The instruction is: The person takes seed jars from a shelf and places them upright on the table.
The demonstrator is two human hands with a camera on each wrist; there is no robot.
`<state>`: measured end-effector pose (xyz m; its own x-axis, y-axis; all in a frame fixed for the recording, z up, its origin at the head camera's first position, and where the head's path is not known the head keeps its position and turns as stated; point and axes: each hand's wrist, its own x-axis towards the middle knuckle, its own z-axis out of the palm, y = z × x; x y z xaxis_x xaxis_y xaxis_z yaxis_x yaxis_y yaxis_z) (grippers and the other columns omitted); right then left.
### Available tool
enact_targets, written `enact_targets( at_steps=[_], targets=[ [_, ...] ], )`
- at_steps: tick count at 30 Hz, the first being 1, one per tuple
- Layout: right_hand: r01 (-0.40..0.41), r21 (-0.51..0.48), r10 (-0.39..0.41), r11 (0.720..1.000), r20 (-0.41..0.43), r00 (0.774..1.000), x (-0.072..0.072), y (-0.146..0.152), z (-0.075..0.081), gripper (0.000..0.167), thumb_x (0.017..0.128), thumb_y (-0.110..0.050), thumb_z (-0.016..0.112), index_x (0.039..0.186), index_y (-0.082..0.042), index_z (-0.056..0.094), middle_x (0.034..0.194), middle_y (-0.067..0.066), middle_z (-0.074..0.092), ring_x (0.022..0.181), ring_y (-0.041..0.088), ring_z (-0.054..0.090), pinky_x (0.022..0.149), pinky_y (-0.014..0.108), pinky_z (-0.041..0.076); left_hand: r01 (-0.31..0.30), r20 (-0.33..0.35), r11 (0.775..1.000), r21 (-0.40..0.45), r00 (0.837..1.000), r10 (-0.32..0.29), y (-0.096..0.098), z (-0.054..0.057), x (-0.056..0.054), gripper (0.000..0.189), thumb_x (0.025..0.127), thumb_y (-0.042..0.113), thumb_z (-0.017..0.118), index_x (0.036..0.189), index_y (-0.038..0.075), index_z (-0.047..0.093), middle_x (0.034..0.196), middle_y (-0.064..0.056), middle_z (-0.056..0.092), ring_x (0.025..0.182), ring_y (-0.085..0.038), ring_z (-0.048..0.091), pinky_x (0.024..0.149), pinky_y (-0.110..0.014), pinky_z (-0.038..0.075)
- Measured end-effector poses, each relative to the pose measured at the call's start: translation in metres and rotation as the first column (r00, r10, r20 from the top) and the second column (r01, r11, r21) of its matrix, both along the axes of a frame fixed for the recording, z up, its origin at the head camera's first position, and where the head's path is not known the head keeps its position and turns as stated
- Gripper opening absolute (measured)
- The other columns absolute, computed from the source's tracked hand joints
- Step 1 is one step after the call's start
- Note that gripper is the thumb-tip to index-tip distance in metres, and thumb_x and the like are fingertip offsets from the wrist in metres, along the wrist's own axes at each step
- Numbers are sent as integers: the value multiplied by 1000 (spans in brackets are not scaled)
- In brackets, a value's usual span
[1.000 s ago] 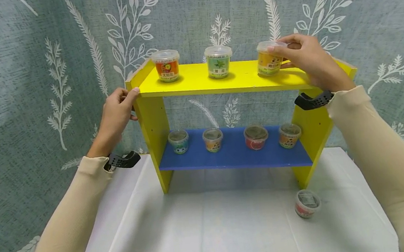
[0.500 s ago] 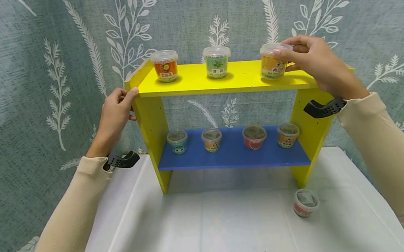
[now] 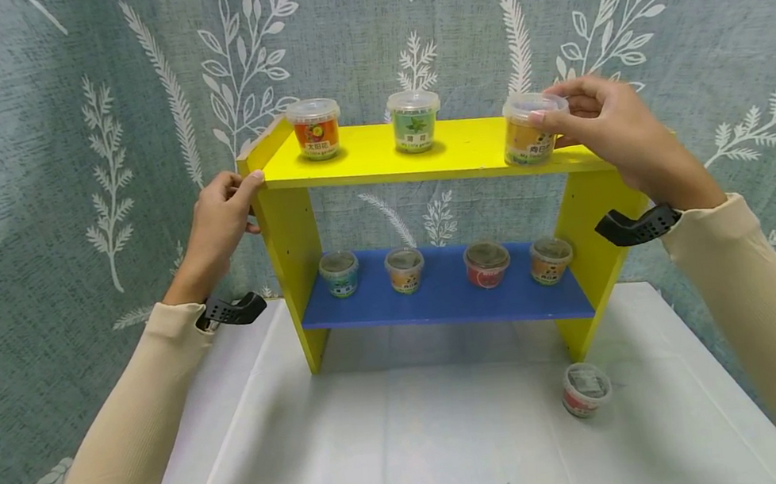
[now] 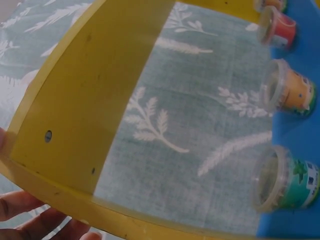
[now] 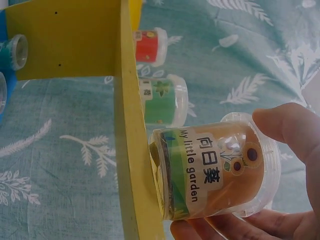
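Note:
My right hand (image 3: 604, 121) grips a clear lidded plastic cup with an orange sunflower label (image 3: 529, 130), thumb on the near side and fingers around the back. In the right wrist view this cup (image 5: 215, 170) is at the front edge of the yellow top board (image 5: 131, 150); whether its base touches the board I cannot tell. My left hand (image 3: 219, 213) holds the upper left corner of the yellow and blue shelf (image 3: 378, 154), thumb on the edge. To the left on the top board stand a green-labelled cup (image 3: 415, 121) and an orange-red flower cup (image 3: 315, 130).
Along the blue lower board (image 3: 438, 300) stand a teal cup (image 3: 340, 274), an orange cup (image 3: 405, 270), a red cup (image 3: 487, 264) and another orange cup (image 3: 551, 260). A red-labelled cup (image 3: 586, 389) sits on the white cloth (image 3: 454, 442) by the shelf's right leg.
My right hand has drawn the sunflower cup slightly right and toward me, to the top board's front edge. The left hand keeps its hold on the corner.

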<state>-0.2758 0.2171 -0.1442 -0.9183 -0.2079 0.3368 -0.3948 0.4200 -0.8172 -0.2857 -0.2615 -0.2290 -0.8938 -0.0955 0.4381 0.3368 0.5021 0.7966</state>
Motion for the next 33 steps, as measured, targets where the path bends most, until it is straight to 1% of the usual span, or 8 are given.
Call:
enact_targets(
  at_steps=[3,8,12,19,23,27,33],
  targets=[
    [11,6,-11,1000,13,1000,4,0,-1,65,96,-39,73,149,-11,47,140,9,56,115,22,60,90,22,52,1,3,1000,2,1000,-1,0,0,0,59,101,64,50,116,7,53,104,-10,53,94,-30,53,68,-25,56],
    [19,4,-19,1000,-2,1000,10,2,-4,64,96,-37,73,149,-11,47,141,9,56,115,21,60,89,19,52,5,7,1000,12,1000,-5,0,1,1,58,101,64,50,117,8,54,106,-9,54,92,-24,54,67,-23,55],
    [14,-10,-14,1000,-17,1000,15,5,-6,62,97,-33,73,149,-10,48,139,9,57,114,20,62,87,18,53,10,8,1000,18,1000,-10,0,1,2,58,101,63,50,117,8,54,104,-9,53,91,-24,53,66,-22,55],
    [3,-15,-3,1000,-28,1000,26,11,-8,56,98,-29,72,146,-11,49,140,8,56,115,20,60,87,17,53,19,-4,999,27,1000,-19,1,2,2,56,101,62,51,116,9,55,103,-9,55,91,-21,54,67,-26,56],
    [-10,-23,9,1000,-38,999,33,15,-10,55,98,-26,72,146,-10,50,140,8,57,114,20,62,87,16,53,12,-3,999,33,1000,-12,1,2,1,56,101,62,52,116,9,55,104,-9,55,91,-21,55,66,-25,56],
    [-1,2,1,1000,-51,999,40,18,-15,57,99,-25,72,148,-10,48,139,6,58,112,20,62,86,15,52,9,3,1000,28,1000,-9,1,2,1,56,101,62,52,116,9,55,105,-9,55,92,-21,55,67,-25,56],
    [50,61,-47,997,-48,998,47,21,-22,58,99,-29,72,149,-12,47,144,5,57,114,15,59,83,14,48,16,1,999,33,1000,-16,1,1,1,55,101,62,52,116,10,55,106,-8,55,93,-20,55,66,-25,56]
  ],
)
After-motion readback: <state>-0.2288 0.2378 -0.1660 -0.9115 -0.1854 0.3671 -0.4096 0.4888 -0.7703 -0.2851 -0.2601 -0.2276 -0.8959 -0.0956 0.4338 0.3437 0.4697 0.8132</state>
